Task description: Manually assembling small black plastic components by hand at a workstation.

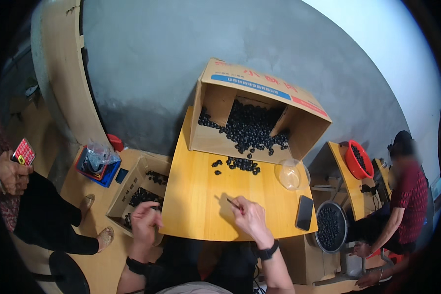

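Note:
My right hand (pixel 250 219) is above the near part of the yellow table (pixel 196 196), its fingers pinched on a thin, dark, pointed tool (pixel 230 201) whose exact kind I cannot make out. My left hand (pixel 145 221) hangs past the table's left edge, over the low cardboard box (pixel 116 202) of small black parts; its fingers are loosely bent and apart, with nothing visible in them. Small black round parts (pixel 244 165) lie loose at the table's middle. Behind them, more spill from a large cardboard box (pixel 304 134) tipped on its side.
A clear plastic tub (pixel 290 177) and a phone (pixel 304 213) lie at the table's right. Beyond are a metal basin (pixel 318 240), a red basin (pixel 350 164) and a seated person (pixel 407 196). Someone stands at left holding a red device (pixel 24 152), near a blue crate (pixel 110 176).

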Action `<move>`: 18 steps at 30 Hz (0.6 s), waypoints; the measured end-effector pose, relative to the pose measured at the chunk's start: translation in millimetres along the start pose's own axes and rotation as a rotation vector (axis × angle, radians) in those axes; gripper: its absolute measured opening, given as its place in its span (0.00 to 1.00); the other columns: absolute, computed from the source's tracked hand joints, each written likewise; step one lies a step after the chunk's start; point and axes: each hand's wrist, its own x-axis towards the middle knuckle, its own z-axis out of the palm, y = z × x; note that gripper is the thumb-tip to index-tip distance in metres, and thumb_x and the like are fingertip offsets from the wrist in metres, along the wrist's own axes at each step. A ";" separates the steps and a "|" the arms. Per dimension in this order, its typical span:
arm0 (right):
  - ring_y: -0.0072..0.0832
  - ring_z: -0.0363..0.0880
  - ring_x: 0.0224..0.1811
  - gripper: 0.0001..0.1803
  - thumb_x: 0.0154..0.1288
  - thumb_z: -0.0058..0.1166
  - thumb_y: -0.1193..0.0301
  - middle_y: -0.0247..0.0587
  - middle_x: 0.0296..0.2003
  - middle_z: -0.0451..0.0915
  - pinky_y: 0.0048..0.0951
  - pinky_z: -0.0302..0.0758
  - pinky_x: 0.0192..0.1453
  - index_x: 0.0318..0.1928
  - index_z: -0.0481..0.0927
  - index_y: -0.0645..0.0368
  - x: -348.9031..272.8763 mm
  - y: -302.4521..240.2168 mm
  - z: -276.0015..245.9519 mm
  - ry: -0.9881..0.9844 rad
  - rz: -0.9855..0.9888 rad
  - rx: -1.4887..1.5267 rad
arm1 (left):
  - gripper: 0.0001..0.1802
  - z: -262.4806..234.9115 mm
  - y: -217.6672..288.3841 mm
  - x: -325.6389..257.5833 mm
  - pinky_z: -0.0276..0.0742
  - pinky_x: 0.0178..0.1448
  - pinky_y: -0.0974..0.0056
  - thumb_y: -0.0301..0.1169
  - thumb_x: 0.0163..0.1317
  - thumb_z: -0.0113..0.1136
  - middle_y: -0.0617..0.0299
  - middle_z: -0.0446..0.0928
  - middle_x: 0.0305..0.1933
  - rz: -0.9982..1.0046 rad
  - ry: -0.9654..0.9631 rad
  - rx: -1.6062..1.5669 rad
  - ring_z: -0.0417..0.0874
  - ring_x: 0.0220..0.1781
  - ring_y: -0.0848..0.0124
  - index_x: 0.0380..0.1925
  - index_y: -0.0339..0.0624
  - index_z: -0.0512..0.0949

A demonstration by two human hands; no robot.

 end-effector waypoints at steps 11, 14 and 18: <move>0.42 0.79 0.33 0.12 0.50 0.55 0.70 0.46 0.37 0.77 0.37 0.76 0.35 0.37 0.76 0.56 104.9 46.5 78.4 -0.071 -0.099 -0.259 | 0.28 -56.3 -24.5 34.1 0.63 0.58 0.65 0.34 0.59 0.54 0.53 0.69 0.53 -0.026 0.317 0.336 0.70 0.54 0.67 0.58 0.39 0.60; 0.42 0.78 0.33 0.09 0.50 0.55 0.70 0.46 0.33 0.78 0.38 0.75 0.35 0.33 0.75 0.58 86.3 46.5 67.8 -0.077 -0.064 -0.273 | 0.19 -11.4 2.1 10.5 0.69 0.51 0.67 0.29 0.59 0.53 0.55 0.73 0.46 0.042 0.121 0.197 0.75 0.46 0.69 0.51 0.37 0.68; 0.43 0.76 0.30 0.06 0.50 0.54 0.72 0.46 0.26 0.77 0.37 0.72 0.32 0.29 0.74 0.60 49.5 39.2 40.0 -0.041 0.013 -0.108 | 0.13 48.6 5.1 -5.0 0.73 0.43 0.71 0.24 0.59 0.52 0.59 0.77 0.37 0.062 -0.133 0.201 0.78 0.37 0.73 0.45 0.35 0.73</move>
